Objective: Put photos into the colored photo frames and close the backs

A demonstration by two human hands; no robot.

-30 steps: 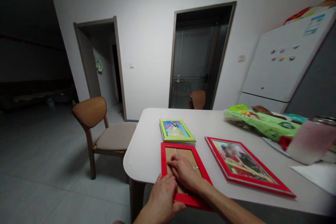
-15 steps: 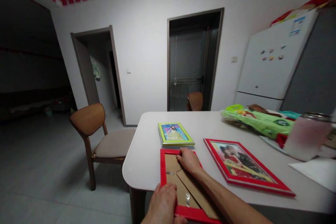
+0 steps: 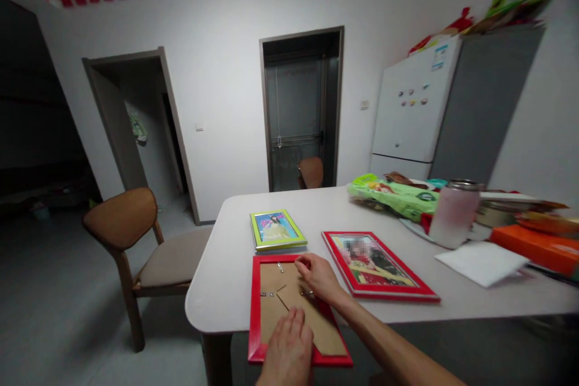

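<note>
A red picture frame (image 3: 256,313) lies face down at the table's near edge, its brown backing board and fold-out stand showing. My left hand (image 3: 287,353) rests flat on the lower part of the backing, fingers spread. My right hand (image 3: 316,274) sits at the frame's upper right, fingers curled in a pinch at a small metal clip on the backing. A green frame (image 3: 275,230) with a photo lies just beyond. A larger red frame (image 3: 375,265) with a photo lies to the right.
White table (image 3: 226,289) with a rounded corner. A wooden chair (image 3: 136,253) stands at the left. On the table's right are a green snack bag (image 3: 393,196), a pink jar (image 3: 455,214), white paper (image 3: 482,262) and an orange box (image 3: 538,247). A fridge (image 3: 416,108) stands behind.
My left hand moved from the frame's lower left edge onto the backing board. My right hand shifted along the frame's top toward the right clip. The view swung to the right.
</note>
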